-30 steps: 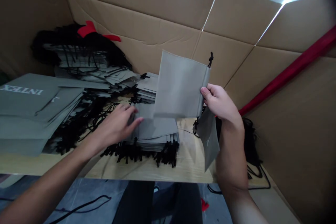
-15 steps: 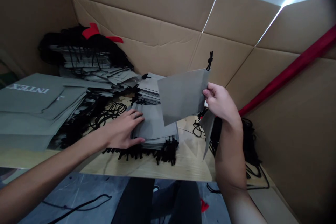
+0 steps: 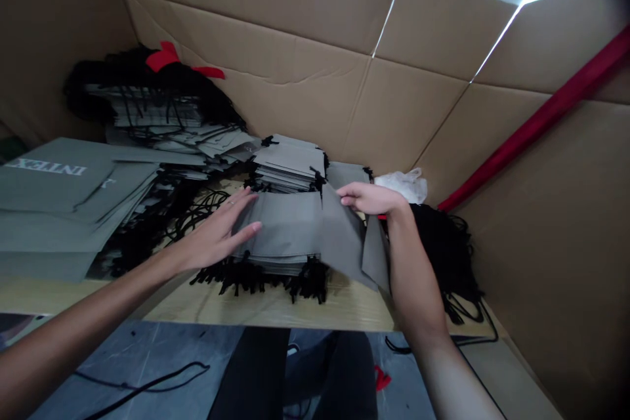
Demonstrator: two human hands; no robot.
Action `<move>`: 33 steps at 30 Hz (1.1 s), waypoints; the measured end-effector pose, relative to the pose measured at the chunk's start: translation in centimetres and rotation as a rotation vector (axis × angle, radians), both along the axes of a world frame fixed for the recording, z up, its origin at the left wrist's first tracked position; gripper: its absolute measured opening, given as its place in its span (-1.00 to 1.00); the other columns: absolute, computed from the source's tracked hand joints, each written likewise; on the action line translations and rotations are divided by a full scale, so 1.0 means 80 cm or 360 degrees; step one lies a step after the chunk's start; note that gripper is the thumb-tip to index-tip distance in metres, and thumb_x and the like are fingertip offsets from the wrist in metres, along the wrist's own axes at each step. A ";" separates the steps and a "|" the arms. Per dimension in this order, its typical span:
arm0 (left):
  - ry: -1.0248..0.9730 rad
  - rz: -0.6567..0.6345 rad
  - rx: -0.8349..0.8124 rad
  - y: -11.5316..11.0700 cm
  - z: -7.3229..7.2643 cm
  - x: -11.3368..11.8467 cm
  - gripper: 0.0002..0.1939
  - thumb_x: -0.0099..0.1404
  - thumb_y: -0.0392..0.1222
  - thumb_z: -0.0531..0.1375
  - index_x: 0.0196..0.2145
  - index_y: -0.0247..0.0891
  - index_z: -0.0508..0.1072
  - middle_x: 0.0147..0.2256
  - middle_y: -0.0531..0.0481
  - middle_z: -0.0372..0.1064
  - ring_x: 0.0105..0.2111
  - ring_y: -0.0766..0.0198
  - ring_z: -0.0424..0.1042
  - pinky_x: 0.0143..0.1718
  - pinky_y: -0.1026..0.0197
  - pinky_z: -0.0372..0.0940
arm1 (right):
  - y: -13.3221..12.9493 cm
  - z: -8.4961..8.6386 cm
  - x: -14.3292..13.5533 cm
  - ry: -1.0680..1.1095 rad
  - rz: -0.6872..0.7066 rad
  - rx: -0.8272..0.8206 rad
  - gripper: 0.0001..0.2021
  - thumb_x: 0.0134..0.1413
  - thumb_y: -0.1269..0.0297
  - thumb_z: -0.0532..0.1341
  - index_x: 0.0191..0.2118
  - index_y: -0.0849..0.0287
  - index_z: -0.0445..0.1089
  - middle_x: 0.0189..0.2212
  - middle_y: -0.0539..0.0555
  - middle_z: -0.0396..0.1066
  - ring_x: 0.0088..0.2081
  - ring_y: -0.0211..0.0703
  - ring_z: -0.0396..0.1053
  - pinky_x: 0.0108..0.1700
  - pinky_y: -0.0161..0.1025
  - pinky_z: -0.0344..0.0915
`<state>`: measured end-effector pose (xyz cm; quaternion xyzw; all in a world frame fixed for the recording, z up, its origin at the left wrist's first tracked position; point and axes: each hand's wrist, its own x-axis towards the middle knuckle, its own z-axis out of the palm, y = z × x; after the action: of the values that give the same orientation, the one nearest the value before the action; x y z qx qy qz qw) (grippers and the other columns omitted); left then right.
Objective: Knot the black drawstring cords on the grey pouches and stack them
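Observation:
My right hand [image 3: 370,198] pinches the upper edge of a grey drawstring bag [image 3: 342,236], which hangs tilted beside the right edge of the nearest stack. A black knotted cord shows at that bag's top corner. Another grey flap [image 3: 375,252] hangs beneath my right wrist; whether it belongs to the same bag I cannot tell. My left hand [image 3: 224,230] is open, fingers apart, at the left edge of the front stack of grey bags [image 3: 288,226]. Black knotted cord ends fringe the front of this stack. Directly behind it stands a second stack of grey bags [image 3: 285,161].
Large grey bags with white lettering [image 3: 44,203] lie at the left. Behind them is a heap of bags and black cords [image 3: 147,102] with a red strip. Black cords [image 3: 455,256] and white plastic [image 3: 403,185] lie at the right. Cardboard walls [image 3: 256,33] surround the wooden table [image 3: 207,312].
My right hand has lowered the bag and moved it left and down, to the right side of the front stack. My left hand has shifted slightly left, fingers off the stack's top.

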<state>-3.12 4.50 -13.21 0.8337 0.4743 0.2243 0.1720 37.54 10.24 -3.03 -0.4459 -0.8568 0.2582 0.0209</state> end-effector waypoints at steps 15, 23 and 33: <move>-0.0475 0.0205 -0.0087 0.001 0.013 0.028 0.24 0.49 0.71 -0.07 0.66 -0.42 0.13 0.72 -0.39 -0.18 0.73 -0.32 -0.17 0.74 -0.37 -0.26 | -0.014 -0.008 -0.053 -0.0245 0.0155 0.0215 -0.77 0.55 0.12 0.37 -0.01 0.21 0.57 -0.12 0.06 0.61 -0.15 -0.10 0.58 -0.03 -0.07 0.59; -0.0432 -0.0497 -0.0719 -0.024 0.112 0.069 -0.27 0.55 0.47 0.13 -0.05 -0.28 0.72 -0.24 -0.18 0.70 -0.36 0.08 0.65 -0.42 0.17 0.52 | -0.105 0.036 -0.088 -0.0076 0.0375 0.0245 -0.75 0.36 0.60 0.25 -0.26 0.13 0.58 -0.33 0.00 0.64 -0.29 -0.19 0.47 -0.16 -0.24 0.21; -0.0588 -0.0310 -0.0577 -0.057 0.106 0.070 -0.46 0.55 0.33 0.19 -0.34 -0.19 0.48 -0.54 0.11 0.31 -0.64 0.31 0.36 -0.65 0.32 0.27 | -0.117 0.048 -0.056 0.0170 -0.0528 0.0591 -0.54 0.17 -0.04 0.61 0.00 0.20 0.66 -0.12 0.27 0.73 -0.08 0.21 0.63 -0.10 -0.06 0.38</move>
<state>2.51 -0.10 -4.73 0.7759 0.3849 0.2664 0.4228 33.06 0.85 0.82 -0.5547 -0.8023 0.1127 0.1896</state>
